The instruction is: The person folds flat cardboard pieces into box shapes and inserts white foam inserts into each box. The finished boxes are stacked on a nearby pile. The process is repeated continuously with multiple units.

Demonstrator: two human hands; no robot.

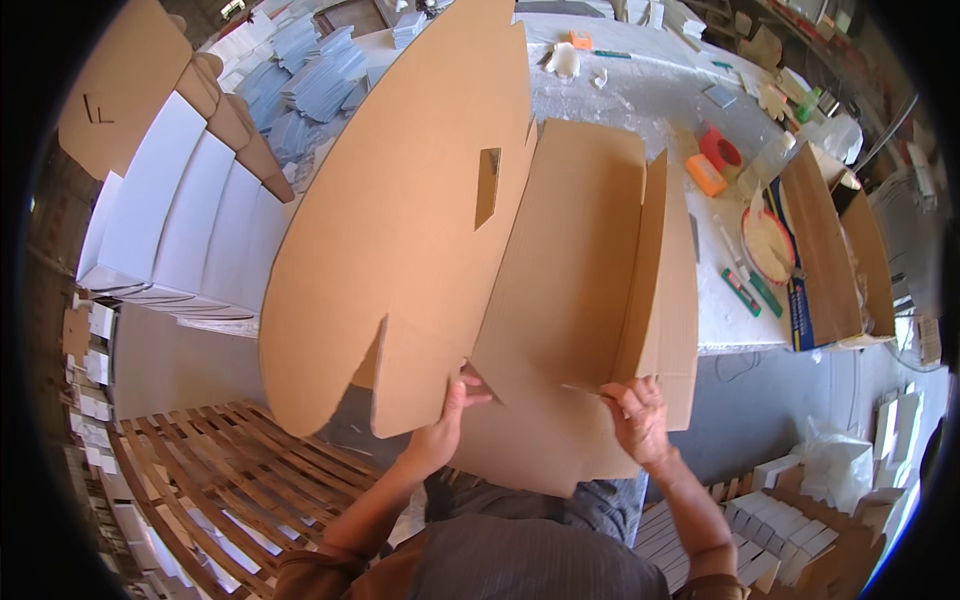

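Note:
A large brown cardboard box blank (565, 250), partly folded, lies across the table's near edge and reaches toward my body. Its wide left panel (390, 230) stands raised and tilted, with a slot cut through it and a notch in its near edge. On the right, a narrow side flap (645, 270) is folded upward. My left hand (445, 425) is closed on the near corner of the raised panel, thumb and fingers at its edge. My right hand (640, 418) pinches the near end of the right side flap; its fingertips are partly hidden.
Stacked white boxes (185, 215) stand left, above a slatted wooden pallet (240, 450). On the table (640, 90) are a red tape roll (718, 148), an orange box (705, 175), a bowl of paste (768, 248), a green-handled knife (741, 292) and an open carton (825, 250).

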